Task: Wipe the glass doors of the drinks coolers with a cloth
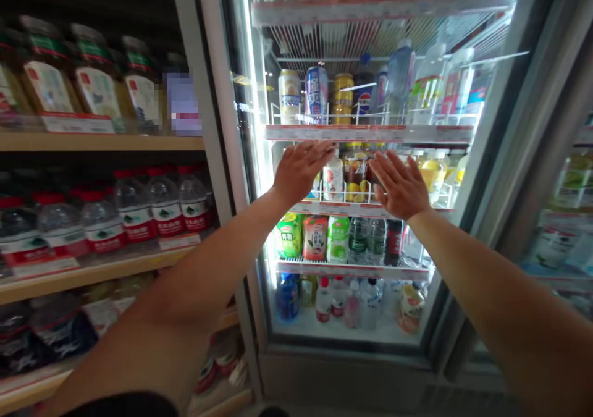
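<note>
Both hands are held up flat before a lit cooler (352,367); nothing is gripped.

The left hand (301,170) is seen just at 12 o'clock of frame centre, fingers wide and straight, tips pointed toward 2 o'clock. The right hand (401,187) is placed at 3 o'clock of it, fingers likewise wide, tips toward 10 o'clock. Whether the palms touch glass cannot be told. A white bottle (334,181) is seen between the hands, with a jar (356,176) just beside it at 3 o'clock, both on the third rack. A blue can (316,94) is noted at 12 o'clock, one rack up, and a green bottle (290,236) at 6 o'clock of the left hand. Water bottles (164,207) are ranged at 9 o'clock on a wooden shelf (92,273).
</note>
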A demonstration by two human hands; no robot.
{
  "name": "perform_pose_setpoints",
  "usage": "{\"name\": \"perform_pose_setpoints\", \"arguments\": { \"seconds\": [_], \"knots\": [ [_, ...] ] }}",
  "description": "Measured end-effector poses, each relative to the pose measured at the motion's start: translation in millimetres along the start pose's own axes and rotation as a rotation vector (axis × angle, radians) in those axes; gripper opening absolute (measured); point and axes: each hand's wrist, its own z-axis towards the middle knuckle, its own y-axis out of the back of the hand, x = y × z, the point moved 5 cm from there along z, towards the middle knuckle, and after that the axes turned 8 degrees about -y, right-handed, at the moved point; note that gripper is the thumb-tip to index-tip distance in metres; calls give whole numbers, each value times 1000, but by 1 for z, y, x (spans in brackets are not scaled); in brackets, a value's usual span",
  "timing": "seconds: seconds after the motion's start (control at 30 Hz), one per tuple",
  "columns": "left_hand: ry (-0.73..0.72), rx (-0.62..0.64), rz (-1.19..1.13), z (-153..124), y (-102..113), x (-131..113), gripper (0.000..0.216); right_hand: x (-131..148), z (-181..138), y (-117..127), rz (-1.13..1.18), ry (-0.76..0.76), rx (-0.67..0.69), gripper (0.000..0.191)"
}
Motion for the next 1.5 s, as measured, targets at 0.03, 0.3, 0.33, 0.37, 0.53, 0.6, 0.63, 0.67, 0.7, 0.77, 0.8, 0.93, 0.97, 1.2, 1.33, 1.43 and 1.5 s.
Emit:
{"name": "perform_pose_setpoints", "arguments": {
  "seconds": [0.03, 0.3, 0.33, 0.37, 0.53, 0.6, 0.63, 0.67, 0.7, 0.77, 0.8, 0.93, 0.97, 1.2, 1.33, 1.43, 1.5],
  "knots": [
    [87, -35, 30, 5, 3, 8, 50, 1, 0, 0, -2, 6, -9, 68],
    [-128, 22, 5, 3, -6, -22, 50, 0, -1, -2, 25, -12, 20, 70],
    [-165, 37, 7, 3, -6, -22, 51, 0, -1, -1, 24, -13, 21, 71],
    [-149, 33, 19, 5, -5, -17, 50, 0, -1, -1, 19, -10, 18, 71],
    [223, -49, 73, 14, 2, 17, 54, 3, -1, 1, -30, 30, -45, 71],
    [209, -28, 53, 11, -3, 7, 55, 5, -1, 3, -42, 47, -72, 72],
    [140, -13, 42, 9, -6, -2, 54, 6, -1, 3, -47, 56, -83, 73],
    [49, 2, 33, 7, -8, -12, 53, 6, -1, 3, -52, 61, -93, 73],
    [-41, 12, 28, 6, -10, -20, 50, 6, -1, 3, -56, 63, -98, 74],
    [-131, 9, 34, 7, -8, -23, 48, 5, -2, 3, -60, 64, -93, 74],
    [-103, -6, 43, 10, -6, -18, 48, 5, -2, 2, -61, 59, -87, 74],
    [190, -96, 63, 22, 3, 10, 53, 4, -2, 1, -73, 54, -74, 74],
    [218, -103, 64, 21, 3, 9, 54, 4, -2, 1, -75, 53, -72, 74],
    [-146, 66, 37, 8, -10, -31, 53, 5, -3, 2, -49, 49, -82, 75],
    [68, -56, 75, 25, 4, 4, 51, 4, -3, 0, -44, 38, -68, 75],
    [194, -127, 90, 23, 5, 10, 50, 4, -3, 0, -46, 37, -67, 75],
    [118, -95, 81, 15, -2, -6, 48, 4, -3, 1, -39, 41, -72, 75]
  ]
}}
